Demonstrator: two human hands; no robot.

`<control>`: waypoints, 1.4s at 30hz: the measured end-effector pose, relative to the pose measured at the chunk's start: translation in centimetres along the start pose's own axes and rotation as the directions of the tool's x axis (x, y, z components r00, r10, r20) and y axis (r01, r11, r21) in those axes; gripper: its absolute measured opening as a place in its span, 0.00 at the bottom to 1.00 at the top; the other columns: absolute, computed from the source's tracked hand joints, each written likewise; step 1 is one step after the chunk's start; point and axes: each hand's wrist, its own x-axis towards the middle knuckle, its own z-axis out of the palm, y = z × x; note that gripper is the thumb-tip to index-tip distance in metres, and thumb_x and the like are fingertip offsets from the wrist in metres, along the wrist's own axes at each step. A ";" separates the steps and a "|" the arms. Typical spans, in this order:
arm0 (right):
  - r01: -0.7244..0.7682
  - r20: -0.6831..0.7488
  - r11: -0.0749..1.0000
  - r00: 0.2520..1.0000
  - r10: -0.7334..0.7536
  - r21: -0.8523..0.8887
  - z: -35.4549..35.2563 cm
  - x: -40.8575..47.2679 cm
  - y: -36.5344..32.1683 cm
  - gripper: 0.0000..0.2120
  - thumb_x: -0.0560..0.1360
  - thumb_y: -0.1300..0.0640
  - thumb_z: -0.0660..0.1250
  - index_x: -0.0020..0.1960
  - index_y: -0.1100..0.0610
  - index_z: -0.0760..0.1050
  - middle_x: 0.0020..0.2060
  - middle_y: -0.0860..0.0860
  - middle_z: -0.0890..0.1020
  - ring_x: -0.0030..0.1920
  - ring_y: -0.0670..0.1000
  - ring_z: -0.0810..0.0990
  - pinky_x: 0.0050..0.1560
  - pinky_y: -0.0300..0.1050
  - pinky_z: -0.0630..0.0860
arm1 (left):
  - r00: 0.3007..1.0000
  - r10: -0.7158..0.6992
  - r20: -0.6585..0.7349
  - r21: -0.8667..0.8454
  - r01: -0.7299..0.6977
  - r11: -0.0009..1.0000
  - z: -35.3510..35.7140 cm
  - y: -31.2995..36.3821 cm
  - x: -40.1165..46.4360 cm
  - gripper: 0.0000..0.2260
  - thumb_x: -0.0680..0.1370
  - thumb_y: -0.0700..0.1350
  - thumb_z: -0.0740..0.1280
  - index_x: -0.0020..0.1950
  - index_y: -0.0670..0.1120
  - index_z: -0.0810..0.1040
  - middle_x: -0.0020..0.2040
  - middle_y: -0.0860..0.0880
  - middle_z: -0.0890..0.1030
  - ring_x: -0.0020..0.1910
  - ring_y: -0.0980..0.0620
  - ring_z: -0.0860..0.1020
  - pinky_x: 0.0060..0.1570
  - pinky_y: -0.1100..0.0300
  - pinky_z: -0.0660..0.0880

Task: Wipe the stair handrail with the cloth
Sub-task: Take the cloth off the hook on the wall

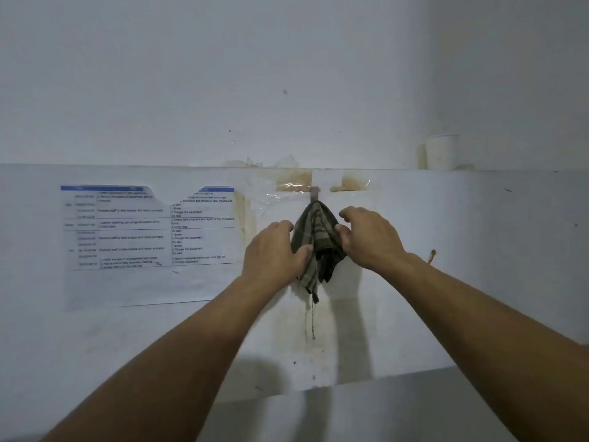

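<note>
Two bare forearms reach up to a dark striped woven cloth (317, 242) hanging from a small hook (314, 193) on the white wall (446, 90). The left hand (274, 250) presses the cloth's left edge with its thumb, fingers curled. The right hand (371, 237) pinches the right edge between thumb and bent fingers.

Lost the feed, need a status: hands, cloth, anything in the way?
Left hand and right hand on either side of the cloth, fingers on it. Cloth hanging from wall hook. Handrail not in view. Nothing in the way.
</note>
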 end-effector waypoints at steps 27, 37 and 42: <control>0.124 0.143 0.465 0.855 -0.498 0.877 2.6 3.0 -16.0 0.07 0.72 0.59 0.70 0.45 0.53 0.72 0.39 0.55 0.83 0.42 0.55 0.81 0.43 0.46 0.77 | 0.725 -0.653 -0.218 -0.352 0.566 0.746 -21.4 -6.7 -9.8 0.07 0.72 0.34 0.70 0.43 0.43 0.75 0.37 0.45 0.79 0.31 0.51 0.76 0.26 0.67 0.74; 0.043 -0.033 -0.018 0.401 -0.915 0.999 0.2 -11.2 -40.1 0.10 0.72 0.65 0.70 0.39 0.57 0.70 0.30 0.51 0.75 0.31 0.46 0.73 0.31 0.37 0.70 | 0.373 -0.796 -0.477 -0.317 0.772 0.551 -41.6 -6.0 -33.0 0.09 0.72 0.37 0.71 0.40 0.46 0.72 0.38 0.46 0.78 0.35 0.50 0.77 0.27 0.66 0.77; 0.041 -0.181 -0.177 0.171 -0.968 0.983 -7.4 -22.6 -54.7 0.12 0.72 0.71 0.63 0.39 0.57 0.80 0.38 0.51 0.81 0.40 0.48 0.79 0.35 0.35 0.75 | 0.236 -0.753 -0.614 -0.244 0.851 0.465 -53.5 -1.4 -45.5 0.12 0.75 0.31 0.64 0.37 0.45 0.72 0.41 0.44 0.79 0.38 0.49 0.77 0.30 0.65 0.78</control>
